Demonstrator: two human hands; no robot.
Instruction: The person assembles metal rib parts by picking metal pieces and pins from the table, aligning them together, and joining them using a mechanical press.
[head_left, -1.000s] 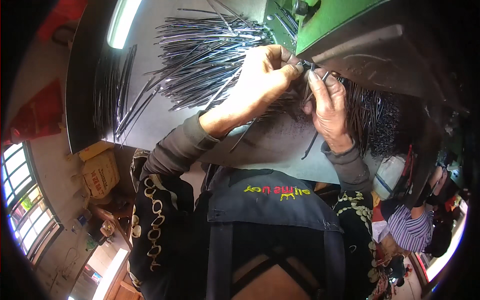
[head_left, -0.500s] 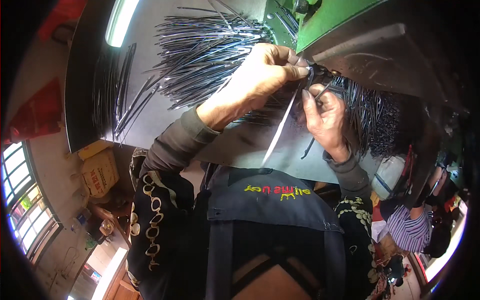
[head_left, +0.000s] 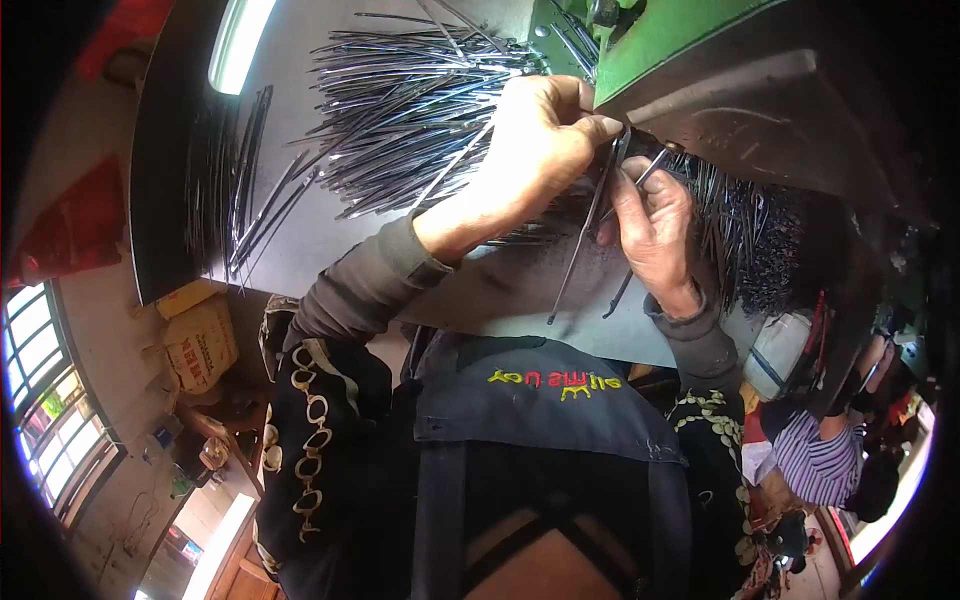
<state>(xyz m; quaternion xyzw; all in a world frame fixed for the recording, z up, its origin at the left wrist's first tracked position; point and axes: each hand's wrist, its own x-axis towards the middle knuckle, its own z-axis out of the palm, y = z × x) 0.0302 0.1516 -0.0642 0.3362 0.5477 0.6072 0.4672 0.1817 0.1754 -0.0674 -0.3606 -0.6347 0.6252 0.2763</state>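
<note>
My left hand (head_left: pixel 530 150) is closed, with thumb and forefinger pinching the upper end of a thin dark metal strip (head_left: pixel 580 240). The strip slants down toward me, its lower end hanging over the grey tabletop. Just to the right, my right hand (head_left: pixel 655 220) has its fingers closed around a slim metal rod (head_left: pixel 655 162). The rod's upper end reaches up by the machine's dark underside; whether it touches is hard to see. Both hands work close under the green machine (head_left: pixel 690 50), whose lower parts are partly hidden by shadow and fingers.
A large heap of dark metal strips (head_left: pixel 400 110) lies left of my hands, with a smaller group (head_left: pixel 250 180) farther left. More strips (head_left: pixel 745 225) are piled at the right under the machine's dark guard (head_left: pixel 740 120). A person in a striped top (head_left: pixel 815 455) is at the far right.
The strip in my left hand has turned from bright to dark and hangs at a slightly different angle. My left hand has shifted slightly upward; the right hand's rod now points up toward the machine.
</note>
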